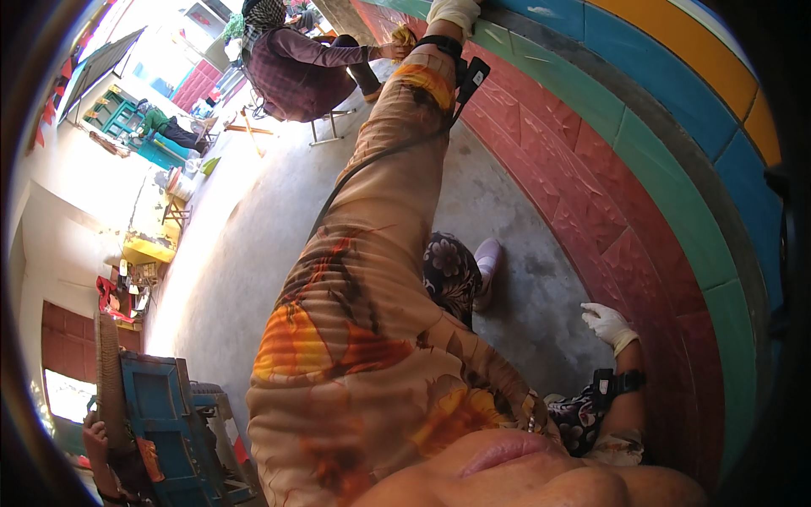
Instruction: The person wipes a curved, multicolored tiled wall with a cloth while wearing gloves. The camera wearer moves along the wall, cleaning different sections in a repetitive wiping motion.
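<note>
My left hand (pixel 453 14), in a white glove with a black wrist strap, reaches far forward beside the tiled wall. The picture's top edge cuts it off, so its grip is hidden. My right hand (pixel 605 323) wears a white glove too. It hangs near the red tiles (pixel 627 266), fingers loosely bent, with nothing visible in it. A black cable (pixel 380 154) runs along my left sleeve from the device at the wrist. Just left of my left wrist, another person's hand (pixel 394 51) holds a yellow cloth-like item (pixel 404 35).
A seated person (pixel 298 70) in a plaid top is ahead. Another person (pixel 166 125) bends by a turquoise cabinet (pixel 155 152). At lower left stand blue wooden furniture (pixel 161 418) and another person's hand (pixel 95 434). Concrete floor (pixel 222 279) lies left; the tiled wall curves along the right.
</note>
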`<state>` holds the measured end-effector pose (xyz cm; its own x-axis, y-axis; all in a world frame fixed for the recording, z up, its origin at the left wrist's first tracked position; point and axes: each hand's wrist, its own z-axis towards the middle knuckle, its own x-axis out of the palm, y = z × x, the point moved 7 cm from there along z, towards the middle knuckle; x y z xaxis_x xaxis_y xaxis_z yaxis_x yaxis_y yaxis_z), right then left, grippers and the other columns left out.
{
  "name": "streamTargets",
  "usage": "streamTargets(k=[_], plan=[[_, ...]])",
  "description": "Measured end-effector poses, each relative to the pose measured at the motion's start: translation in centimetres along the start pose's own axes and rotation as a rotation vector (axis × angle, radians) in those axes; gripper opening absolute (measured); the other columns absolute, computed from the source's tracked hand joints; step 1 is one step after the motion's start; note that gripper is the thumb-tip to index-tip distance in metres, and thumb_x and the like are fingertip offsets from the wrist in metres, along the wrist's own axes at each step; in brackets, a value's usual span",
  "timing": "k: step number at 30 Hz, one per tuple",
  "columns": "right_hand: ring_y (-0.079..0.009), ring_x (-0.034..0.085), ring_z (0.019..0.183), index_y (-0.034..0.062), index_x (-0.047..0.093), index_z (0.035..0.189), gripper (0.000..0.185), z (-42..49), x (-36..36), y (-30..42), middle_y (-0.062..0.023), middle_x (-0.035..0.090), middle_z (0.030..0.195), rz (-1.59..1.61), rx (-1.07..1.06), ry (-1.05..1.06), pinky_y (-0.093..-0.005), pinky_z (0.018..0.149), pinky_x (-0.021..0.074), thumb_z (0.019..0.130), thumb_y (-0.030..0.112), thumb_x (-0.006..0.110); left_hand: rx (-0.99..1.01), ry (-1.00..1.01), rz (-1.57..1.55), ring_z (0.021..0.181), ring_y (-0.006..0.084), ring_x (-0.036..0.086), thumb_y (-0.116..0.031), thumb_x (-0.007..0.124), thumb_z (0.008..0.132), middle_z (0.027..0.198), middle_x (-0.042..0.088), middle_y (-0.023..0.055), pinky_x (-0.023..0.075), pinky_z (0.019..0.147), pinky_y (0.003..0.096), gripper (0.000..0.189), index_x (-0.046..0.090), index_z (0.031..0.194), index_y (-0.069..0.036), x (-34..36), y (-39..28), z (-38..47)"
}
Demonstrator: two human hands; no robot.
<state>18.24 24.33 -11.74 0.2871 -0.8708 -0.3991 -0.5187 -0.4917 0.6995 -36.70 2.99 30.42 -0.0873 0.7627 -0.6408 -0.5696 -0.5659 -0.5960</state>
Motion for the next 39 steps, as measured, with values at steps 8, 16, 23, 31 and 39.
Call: streamTargets(k=[8, 16, 23, 31, 39], plan=[[-0.0169, 0.064, 0.081, 0.0086, 0.063, 0.133, 0.045, -2.0, -0.4, 2.1, -0.01, 0.072, 0.095, 0.006, -0.059, -0.034, -0.0322, 0.077, 0.0507, 0.095, 0.033, 0.061, -0.06, 0.053, 0.096, 0.087, 0.0224, 0.07, -0.017, 0.058, 0.094, 0.095, 0.073, 0.0057, 0.0544, 0.074, 0.0362, 0.023, 0.07, 0.114, -0.015, -0.1, 0.1, -0.2], [-0.0212, 0.067, 0.089, 0.0092, 0.062, 0.134, 0.046, -4.0, -1.2, 3.2, -0.0112, 0.073, 0.1, -0.096, -0.022, -0.081, -0.0337, 0.084, 0.051, 0.095, 0.033, 0.061, -0.095, 0.13, 0.18, 0.088, 0.0231, 0.07, -0.014, 0.055, 0.095, 0.097, 0.073, 0.0046, 0.055, 0.075, 0.0353, 0.026, 0.069, 0.117, -0.016, 0.6, -0.1, -0.9], [-0.0245, 0.067, 0.103, 0.0097, 0.063, 0.133, 0.045, -3.3, -1.1, 2.2, -0.0134, 0.072, 0.113, -0.115, -0.029, -0.112, -0.035, 0.091, 0.0501, 0.095, 0.034, 0.062, -0.176, 0.237, 0.432, 0.079, 0.0258, 0.073, -0.035, 0.068, 0.089, 0.08, 0.071, 0.0103, 0.0548, 0.066, 0.0386, 0.026, 0.072, 0.09, -0.01, 2.2, -1.3, -0.9], [-0.0225, 0.067, 0.1, 0.0071, 0.063, 0.132, 0.044, -3.5, -1.2, 2.1, -0.012, 0.072, 0.112, -0.112, -0.033, -0.108, -0.0338, 0.089, 0.0504, 0.095, 0.032, 0.063, -0.07, 0.262, 0.223, 0.057, 0.0243, 0.068, -0.039, 0.061, 0.094, 0.062, 0.066, 0.0095, 0.0535, 0.054, 0.0388, 0.038, 0.069, 0.079, -0.005, -1.0, -11.2, -10.8], [-0.0245, 0.066, 0.107, 0.0038, 0.063, 0.132, 0.046, -2.6, -1.5, -0.3, -0.0137, 0.07, 0.121, -0.048, -0.022, -0.087, -0.0347, 0.093, 0.0498, 0.095, 0.031, 0.062, 0.082, 0.329, 0.168, 0.054, 0.0211, 0.066, -0.034, 0.062, 0.093, 0.06, 0.063, 0.0069, 0.0507, 0.049, 0.0356, 0.033, 0.068, 0.078, -0.004, -0.2, -16.5, -15.7]])
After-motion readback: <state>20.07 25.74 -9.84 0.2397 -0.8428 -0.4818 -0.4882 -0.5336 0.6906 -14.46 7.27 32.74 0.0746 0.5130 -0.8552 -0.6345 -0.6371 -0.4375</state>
